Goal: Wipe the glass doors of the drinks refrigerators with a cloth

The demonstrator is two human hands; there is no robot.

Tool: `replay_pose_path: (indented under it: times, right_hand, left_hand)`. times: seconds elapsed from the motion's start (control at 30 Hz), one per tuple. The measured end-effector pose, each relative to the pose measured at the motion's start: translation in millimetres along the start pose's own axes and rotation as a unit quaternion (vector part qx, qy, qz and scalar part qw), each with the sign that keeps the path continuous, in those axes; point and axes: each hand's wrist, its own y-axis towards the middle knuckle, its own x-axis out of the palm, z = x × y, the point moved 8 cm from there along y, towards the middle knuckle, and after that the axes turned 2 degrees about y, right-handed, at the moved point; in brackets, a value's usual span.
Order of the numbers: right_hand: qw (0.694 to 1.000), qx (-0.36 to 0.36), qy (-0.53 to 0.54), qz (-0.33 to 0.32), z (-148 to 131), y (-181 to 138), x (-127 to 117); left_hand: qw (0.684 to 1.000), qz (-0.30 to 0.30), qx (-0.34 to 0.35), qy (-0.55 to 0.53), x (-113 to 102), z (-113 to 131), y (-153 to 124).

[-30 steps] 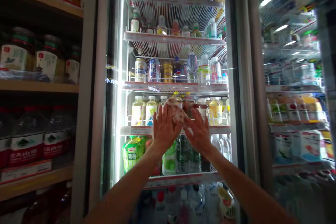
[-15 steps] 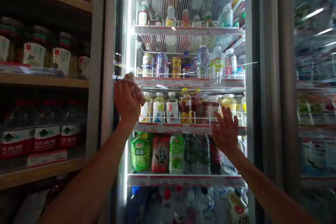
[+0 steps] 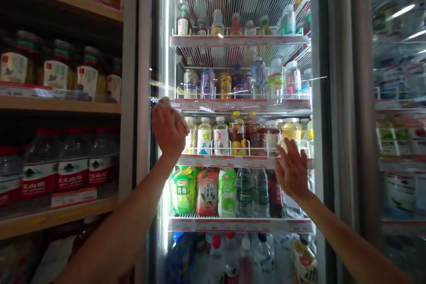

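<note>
I face a lit drinks fridge with a glass door (image 3: 239,80). My left hand (image 3: 168,130) is raised against the glass near its left edge, fingers closed on a crumpled pale cloth (image 3: 173,108) that pokes out above my knuckles. My right hand (image 3: 293,171) lies flat on the glass lower down at the right, fingers spread, holding nothing. Behind the glass stand rows of bottles (image 3: 233,135) and cans (image 3: 208,83) on wire shelves.
A wooden shelf unit (image 3: 60,107) at the left carries jars (image 3: 55,73) and large water bottles (image 3: 69,159). A second fridge door (image 3: 399,120) stands at the right, past a grey frame post (image 3: 339,97).
One second ago both hands met at the middle of the glass around the cloth. My left hand has carried the cloth up to the left edge; my right hand has slid right and down.
</note>
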Motion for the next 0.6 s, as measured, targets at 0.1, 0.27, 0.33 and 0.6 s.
replay_pose_path:
  times: [0.1,0.27,0.33,0.6]
  right_hand:
    - [1.000,0.011,0.008,0.009,-11.4,1.0,6.4]
    - [1.000,-0.014,0.006,-0.011,-11.2,-3.3,14.0]
    - [1.000,-0.020,0.004,-0.010,-8.3,-5.5,13.5]
    - [0.998,0.038,0.042,-0.022,-3.0,-5.6,10.4]
  left_hand:
    - [0.981,-0.106,0.162,-0.035,17.7,53.6,-37.9]
    - [0.983,-0.131,0.121,-0.032,17.1,34.2,-33.9]
    - [0.997,-0.058,-0.041,0.010,5.0,-1.3,-17.6]
    - [0.952,-0.240,0.186,-0.031,37.7,79.3,-68.1]
